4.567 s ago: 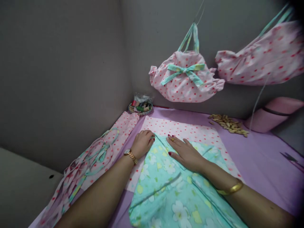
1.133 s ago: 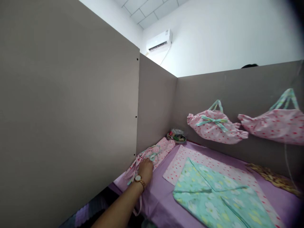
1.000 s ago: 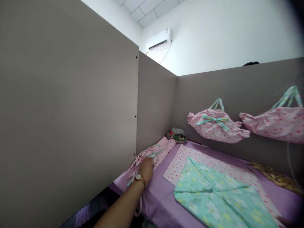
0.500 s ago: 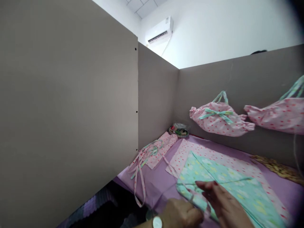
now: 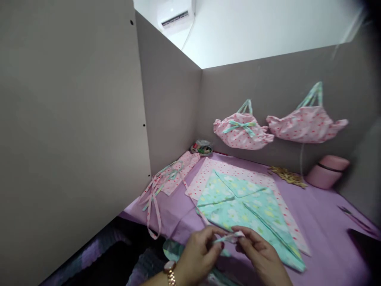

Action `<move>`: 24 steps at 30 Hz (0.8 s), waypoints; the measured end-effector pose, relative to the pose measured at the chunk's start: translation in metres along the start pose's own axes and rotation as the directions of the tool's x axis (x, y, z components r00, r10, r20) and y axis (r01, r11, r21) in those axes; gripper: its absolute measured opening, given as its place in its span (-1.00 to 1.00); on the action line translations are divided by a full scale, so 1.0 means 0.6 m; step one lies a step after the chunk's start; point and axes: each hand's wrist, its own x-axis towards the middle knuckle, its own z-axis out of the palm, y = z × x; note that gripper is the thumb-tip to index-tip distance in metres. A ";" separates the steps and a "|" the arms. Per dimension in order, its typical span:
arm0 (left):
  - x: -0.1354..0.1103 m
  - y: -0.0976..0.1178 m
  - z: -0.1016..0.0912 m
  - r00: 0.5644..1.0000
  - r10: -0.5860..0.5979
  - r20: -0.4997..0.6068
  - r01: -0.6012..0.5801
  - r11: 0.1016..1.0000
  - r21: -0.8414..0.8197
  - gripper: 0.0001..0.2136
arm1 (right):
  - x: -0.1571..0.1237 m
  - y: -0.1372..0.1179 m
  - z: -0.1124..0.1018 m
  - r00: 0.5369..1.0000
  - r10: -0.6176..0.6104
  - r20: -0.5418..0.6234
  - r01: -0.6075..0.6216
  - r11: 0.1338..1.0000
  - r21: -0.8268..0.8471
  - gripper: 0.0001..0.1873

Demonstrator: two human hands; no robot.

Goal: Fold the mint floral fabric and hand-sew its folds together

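Note:
Both hands are closed at the near edge of the table, pinching a narrow pink and green fabric strip (image 5: 228,238) stretched between them. My left hand (image 5: 198,252), with a watch on its wrist, grips one end. In the fingertips of my right hand (image 5: 258,252) is the other end. Just beyond them lies a mint-green floral cloth (image 5: 235,212), folded toward its middle like an envelope. Under it spreads a pink dotted cloth (image 5: 205,174). More green floral fabric (image 5: 172,250) hangs low, partly hidden by my left hand.
Pink dotted pieces with long straps (image 5: 172,178) lie at the left. Two pink dotted fabric bags (image 5: 244,133) hang on the grey partition (image 5: 172,91). Farther back are a small basket (image 5: 202,149), a brown heap (image 5: 287,176), a pink container (image 5: 327,172) and scissors (image 5: 357,220).
The view has swung right and down, bringing the pink container and scissors into sight. My hands have come together, the right one now pinching the strip.

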 end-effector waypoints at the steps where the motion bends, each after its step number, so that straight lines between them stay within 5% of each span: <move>1: -0.001 -0.003 -0.005 1.000 -0.026 0.018 0.026 1.000 0.009 -0.78 | -0.001 -0.005 -0.005 0.998 -0.005 -0.068 0.006 1.000 0.011 -0.61; 6: 0.011 -0.023 -0.037 0.993 -0.119 0.016 0.118 0.992 0.034 -0.70 | -0.010 -0.035 -0.025 0.991 0.061 -0.118 -0.028 0.965 0.263 -0.65; 10: 0.025 -0.028 -0.062 0.976 -0.200 0.090 0.212 0.966 -0.150 -0.61 | -0.016 -0.040 -0.032 0.989 0.106 -0.100 -0.060 0.922 0.384 -0.67; 14: 0.022 -0.017 -0.072 0.937 -0.297 0.184 0.346 0.861 -0.372 -0.57 | -0.012 -0.030 -0.041 0.985 0.123 -0.124 -0.064 0.915 0.399 -0.70; 19: 0.009 -0.015 -0.076 0.926 -0.337 0.168 0.376 0.801 -0.465 -0.58 | -0.011 -0.024 -0.046 0.977 0.131 -0.170 -0.055 0.918 0.392 -0.68; 24: 0.004 -0.017 -0.090 0.912 -0.361 0.195 0.393 0.634 -0.665 -0.66 | -0.011 -0.012 -0.056 0.973 0.139 -0.187 -0.086 0.961 0.264 -0.64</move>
